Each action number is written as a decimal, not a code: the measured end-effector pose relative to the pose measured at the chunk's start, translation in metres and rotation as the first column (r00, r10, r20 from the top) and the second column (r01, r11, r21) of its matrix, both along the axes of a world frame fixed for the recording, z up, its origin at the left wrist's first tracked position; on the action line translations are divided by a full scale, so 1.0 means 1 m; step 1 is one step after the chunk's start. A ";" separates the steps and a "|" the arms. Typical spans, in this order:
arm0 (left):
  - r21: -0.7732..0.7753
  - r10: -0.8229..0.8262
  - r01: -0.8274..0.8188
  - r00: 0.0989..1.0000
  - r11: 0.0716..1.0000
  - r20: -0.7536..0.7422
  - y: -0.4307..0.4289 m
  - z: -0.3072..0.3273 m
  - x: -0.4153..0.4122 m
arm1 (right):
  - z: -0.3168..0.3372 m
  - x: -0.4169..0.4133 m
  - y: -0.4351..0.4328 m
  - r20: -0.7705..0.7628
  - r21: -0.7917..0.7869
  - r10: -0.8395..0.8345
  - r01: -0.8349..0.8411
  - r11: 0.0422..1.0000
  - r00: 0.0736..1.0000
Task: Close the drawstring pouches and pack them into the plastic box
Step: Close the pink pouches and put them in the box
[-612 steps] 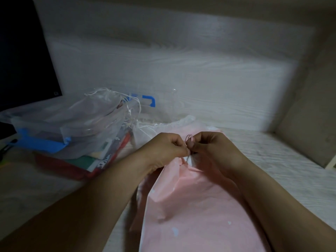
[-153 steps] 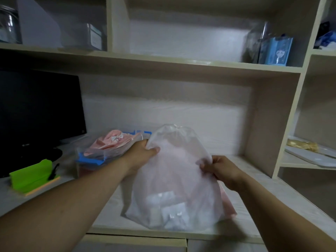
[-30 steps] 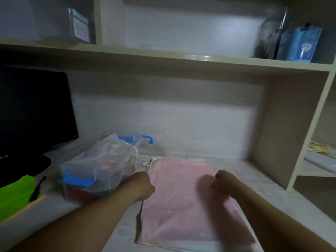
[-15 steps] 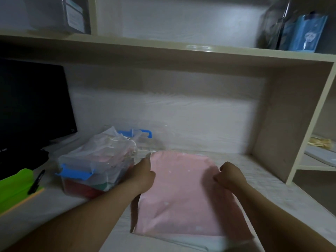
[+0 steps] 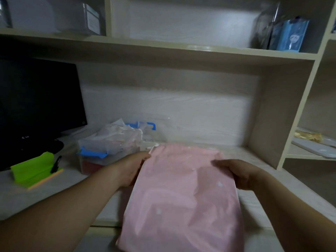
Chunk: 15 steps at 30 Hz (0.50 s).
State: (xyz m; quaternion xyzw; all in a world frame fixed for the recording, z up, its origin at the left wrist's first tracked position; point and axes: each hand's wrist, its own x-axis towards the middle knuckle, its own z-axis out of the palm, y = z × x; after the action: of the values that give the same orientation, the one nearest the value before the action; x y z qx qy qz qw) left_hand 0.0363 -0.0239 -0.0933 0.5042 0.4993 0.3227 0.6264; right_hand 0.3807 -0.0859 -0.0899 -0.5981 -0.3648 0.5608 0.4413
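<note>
Lifting the pink pouch (image 5: 181, 188) off the desk (image 5: 258, 199) now, flat there a moment ago. Pinching its side edges with left hand (image 5: 133, 170) and right hand (image 5: 238, 176) — thumbs on top, other fingers hidden beneath. Probably still to be drawn shut, then packed into the stuffed plastic box (image 5: 87, 165) just left.

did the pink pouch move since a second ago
Yes. The pink pouch has come toward the person: it lay flat on the desktop, and its near end now crosses the desk's front edge.
</note>
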 end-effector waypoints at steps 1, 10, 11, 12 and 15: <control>-0.006 0.009 -0.009 1.000 1.000 0.016 -0.005 -0.010 -0.003 | -0.013 -0.005 -0.001 0.020 -0.002 -0.029 0.029 1.000 0.999; 0.081 0.151 -0.165 0.977 0.983 0.152 -0.010 -0.036 -0.008 | -0.030 -0.026 0.000 -0.104 0.151 -0.062 0.077 0.985 0.993; 0.110 0.137 -0.155 0.979 0.982 0.151 -0.008 -0.034 -0.007 | -0.029 -0.025 0.005 -0.102 0.169 -0.120 0.136 0.976 0.988; 0.129 0.121 -0.143 0.979 0.981 0.166 -0.009 -0.034 -0.006 | -0.030 -0.027 0.006 -0.085 0.187 -0.161 0.174 0.967 0.983; 0.094 0.129 -0.167 0.939 0.981 0.319 -0.008 -0.030 0.002 | -0.041 -0.027 0.007 -0.025 0.250 -0.214 0.214 0.944 0.976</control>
State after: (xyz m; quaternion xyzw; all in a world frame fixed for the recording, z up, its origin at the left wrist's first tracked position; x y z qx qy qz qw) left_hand 0.0382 -0.0320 -0.1229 0.4446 0.4105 0.4737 0.6398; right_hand 0.3532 -0.0788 -0.1305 -0.5741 -0.3663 0.4581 0.5712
